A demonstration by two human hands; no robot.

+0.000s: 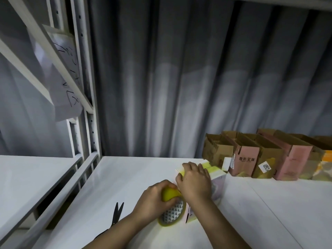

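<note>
While the left hand (154,200) has its grip closed round the top of a yellowish tape roll (172,212), which stands on edge on the white worktop (125,177), the right hand (195,182) rests just beside it on a pale box (218,182). That hand's fingers bend over the box's yellow-taped top edge; whether its grip pinches the tape end or only presses it down I cannot tell. The roll sits just beside the box's near end. Black scissors (117,213) lie to the left, blades closed. Open cardboard boxes (251,159) line the back right before a grey curtain (179,78).
</note>
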